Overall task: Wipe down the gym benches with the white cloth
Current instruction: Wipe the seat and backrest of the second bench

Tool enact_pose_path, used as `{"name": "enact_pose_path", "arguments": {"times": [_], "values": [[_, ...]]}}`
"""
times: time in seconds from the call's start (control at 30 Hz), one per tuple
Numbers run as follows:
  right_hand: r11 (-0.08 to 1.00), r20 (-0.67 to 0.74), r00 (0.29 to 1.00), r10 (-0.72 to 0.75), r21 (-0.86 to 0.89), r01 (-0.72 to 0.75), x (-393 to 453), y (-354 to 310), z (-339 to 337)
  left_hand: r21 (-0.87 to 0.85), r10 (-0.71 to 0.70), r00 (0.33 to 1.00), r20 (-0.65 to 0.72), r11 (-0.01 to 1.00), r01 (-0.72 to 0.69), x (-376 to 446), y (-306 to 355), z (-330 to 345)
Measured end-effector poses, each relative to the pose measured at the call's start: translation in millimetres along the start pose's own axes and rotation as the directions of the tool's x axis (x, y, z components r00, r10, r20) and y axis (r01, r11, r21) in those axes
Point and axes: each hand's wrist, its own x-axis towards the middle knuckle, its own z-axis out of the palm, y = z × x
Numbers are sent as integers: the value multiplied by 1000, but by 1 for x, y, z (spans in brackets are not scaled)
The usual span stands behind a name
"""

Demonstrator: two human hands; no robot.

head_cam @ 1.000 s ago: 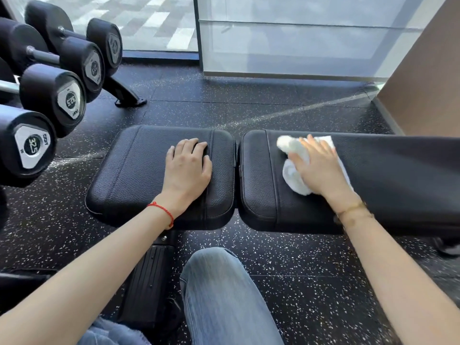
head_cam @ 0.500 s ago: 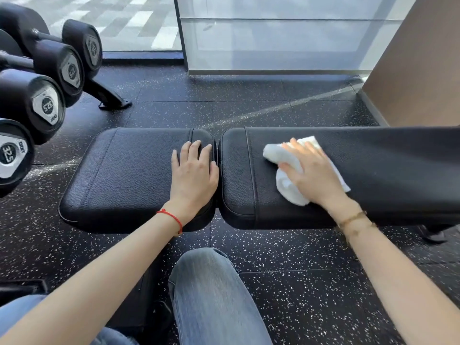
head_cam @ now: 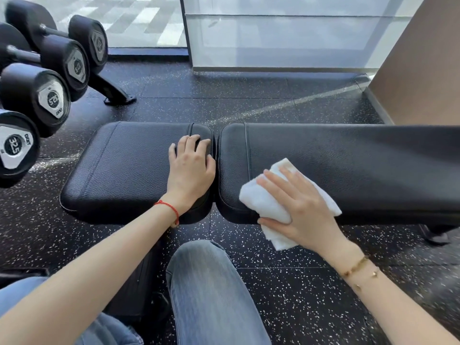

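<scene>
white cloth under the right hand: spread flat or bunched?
Bunched. The white cloth sits in a crumpled wad under the right hand, with one loose end hanging over the long bench pad's near edge.

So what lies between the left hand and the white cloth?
In the head view, only the narrow gap between the two pads and bare black leather of the long backrest pad separate the left hand from the white cloth.

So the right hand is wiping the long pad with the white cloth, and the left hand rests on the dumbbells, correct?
Not quite. The head view shows the left hand resting on the short pad, not the dumbbells. The right hand does press the cloth on the long pad.
</scene>
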Motion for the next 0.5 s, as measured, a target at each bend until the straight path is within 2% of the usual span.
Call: {"name": "enact_pose_path", "arguments": {"times": [0.27,0.4,0.5], "values": [[964,-60,997,-56,-264,39,19,-61,39,-95,-4,1000,26,995,6,0,-4,0],[978,-112,990,-80,-201,57,4,-38,34,-74,9,999,43,997,-6,-3,-6,-1],[988,-112,994,3,-154,-21,-10,-11,23,-65,4,999,52,998,-1,-4,-5,-1]]}}
